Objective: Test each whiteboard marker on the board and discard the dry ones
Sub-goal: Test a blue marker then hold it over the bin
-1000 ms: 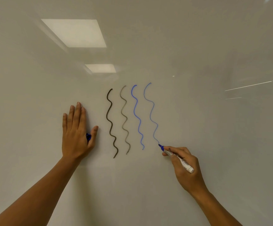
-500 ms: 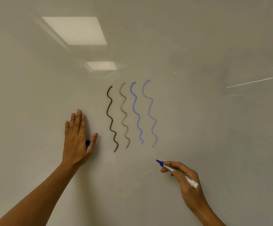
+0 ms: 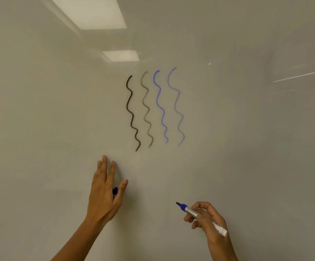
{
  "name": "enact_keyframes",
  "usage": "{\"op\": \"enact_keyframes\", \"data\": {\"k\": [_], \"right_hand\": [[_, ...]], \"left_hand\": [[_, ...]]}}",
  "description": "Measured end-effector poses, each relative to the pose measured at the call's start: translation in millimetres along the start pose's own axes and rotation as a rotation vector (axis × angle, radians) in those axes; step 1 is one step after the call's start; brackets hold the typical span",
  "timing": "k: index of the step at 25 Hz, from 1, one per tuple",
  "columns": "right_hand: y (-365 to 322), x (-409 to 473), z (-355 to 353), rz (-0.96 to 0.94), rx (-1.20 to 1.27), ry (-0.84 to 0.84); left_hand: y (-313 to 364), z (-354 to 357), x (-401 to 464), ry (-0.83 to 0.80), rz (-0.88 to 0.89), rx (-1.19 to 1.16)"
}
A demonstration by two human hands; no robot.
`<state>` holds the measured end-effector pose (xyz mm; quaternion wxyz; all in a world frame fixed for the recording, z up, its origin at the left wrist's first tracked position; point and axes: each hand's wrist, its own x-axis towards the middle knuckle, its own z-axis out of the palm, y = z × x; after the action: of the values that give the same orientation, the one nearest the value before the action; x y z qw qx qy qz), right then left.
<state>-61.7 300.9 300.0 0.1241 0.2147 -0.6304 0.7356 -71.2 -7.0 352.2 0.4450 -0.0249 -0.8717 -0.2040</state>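
Here, your right hand (image 3: 208, 221) pinched the blue marker (image 3: 200, 216) by the middle of its barrel, fingers curled round it, the uncapped tip pointing up and left and held off the whiteboard (image 3: 247, 147). The marker sat below and to the right of the four wavy test lines (image 3: 154, 108), well apart from them. Your left hand (image 3: 104, 193) lay with its fingers spread and straight against the board, just below and left of those lines, and it kept a small blue cap (image 3: 115, 191) tucked between thumb and palm.

Of the lines, the rightmost blue line (image 3: 177, 108) looked thinner and paler than the bolder blue line (image 3: 160, 106) beside it, so I judged this marker weak, perhaps one to discard. The second line from the left was likewise grey and faint next to the dark one.

The marker seemed light and rigid, with a smooth plastic barrel that could slip in a loose grip; holding it mid-barrel, clear of the wet tip, was sensible. The cap was small and easily dropped, so you would have needed care when pressing it back on.
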Motion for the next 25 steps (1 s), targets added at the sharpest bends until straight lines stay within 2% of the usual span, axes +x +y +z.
{"op": "enact_keyframes", "data": {"k": [4,10,17,22,25], "right_hand": [[16.6,-25.2,5.6,0.077,-0.013,-0.032],[9.2,-60.0,9.1,0.080,-0.030,-0.150],[5.4,-96.5,9.0,0.161,-0.070,-0.201],[16.0,-133.2,6.5,0.268,-0.081,-0.239],[20.1,-150.5,8.2,0.329,-0.090,-0.254]], "left_hand": [[8.0,6.3,-49.7,-0.081,-0.115,-0.143],[43.3,5.3,-110.0,-0.153,-0.369,-0.568],[70.8,14.2,-162.8,-0.365,-0.562,-0.579],[75.0,21.5,-204.2,-0.517,-0.621,-0.660],[73.5,28.9,-225.0,-0.604,-0.612,-0.582]]}}
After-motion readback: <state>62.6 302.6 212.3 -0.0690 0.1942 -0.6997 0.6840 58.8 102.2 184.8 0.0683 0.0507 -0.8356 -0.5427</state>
